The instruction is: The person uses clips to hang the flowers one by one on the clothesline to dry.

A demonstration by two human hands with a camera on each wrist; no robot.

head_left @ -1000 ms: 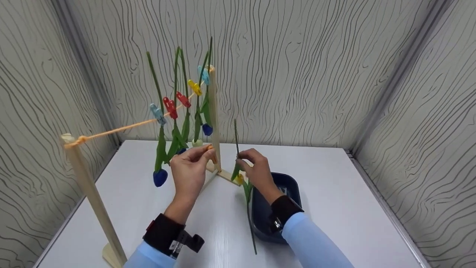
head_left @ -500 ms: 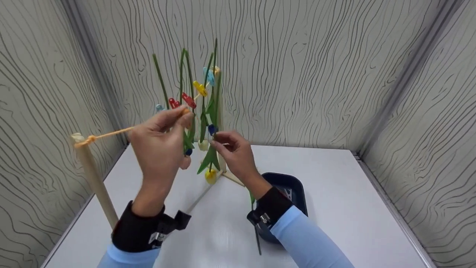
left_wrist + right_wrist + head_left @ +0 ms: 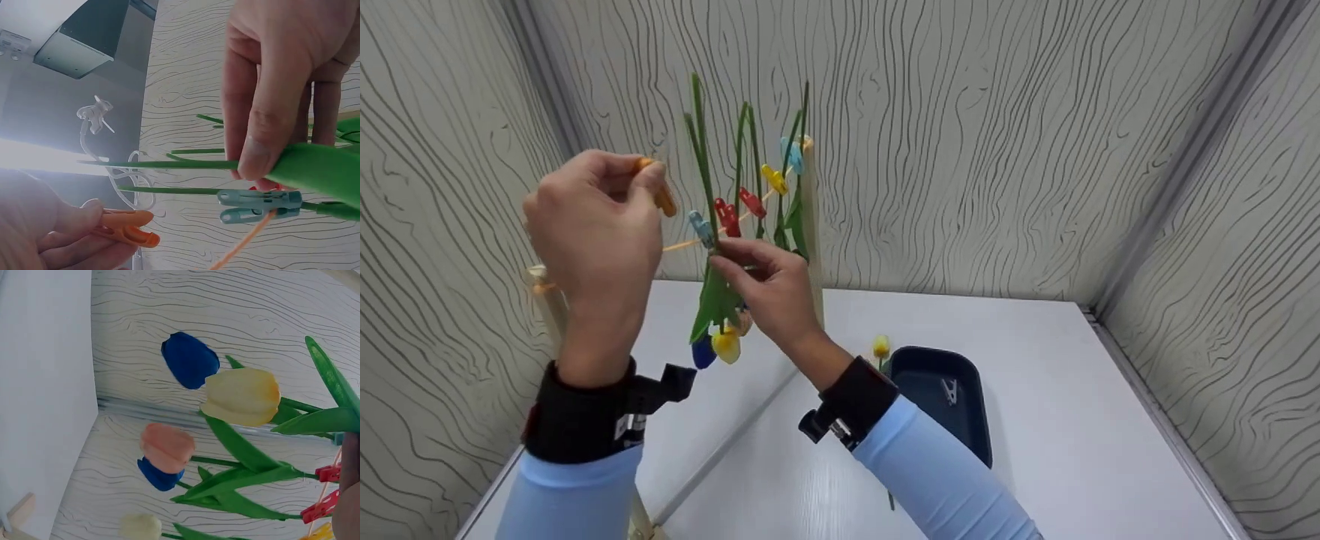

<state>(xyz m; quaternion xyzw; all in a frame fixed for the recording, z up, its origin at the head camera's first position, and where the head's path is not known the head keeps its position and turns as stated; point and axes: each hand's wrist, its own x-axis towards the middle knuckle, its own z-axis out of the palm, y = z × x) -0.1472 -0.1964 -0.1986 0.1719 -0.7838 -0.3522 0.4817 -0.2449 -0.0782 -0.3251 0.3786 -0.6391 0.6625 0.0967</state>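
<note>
My left hand [image 3: 596, 225] pinches an orange clothespin [image 3: 126, 225] above the peach cord [image 3: 681, 245]; the clothespin's free ends stand apart in the left wrist view. Thumb and fingers of my right hand [image 3: 772, 289] grip the green stem of an artificial yellow tulip [image 3: 727, 346], whose bloom hangs downward. That stem runs up beside a light-blue clothespin [image 3: 259, 205], which clips another tulip's stem to the cord. A blue tulip [image 3: 188, 360] hangs just behind the yellow one. Whether the held stem touches the cord is hidden by my right fingers.
Red clothespins [image 3: 751, 202], a yellow one [image 3: 774, 180] and another light-blue one hold more upside-down tulips along the cord. Wooden posts [image 3: 814, 225] carry its ends. A dark blue tray [image 3: 984, 427] with a grey clothespin [image 3: 950, 391] stands right, beside a lying yellow tulip [image 3: 881, 346].
Both hands have moved left and up. The right hand has carried the yellow tulip from near the tray to the cord; the left hand has raised the orange clothespin.
</note>
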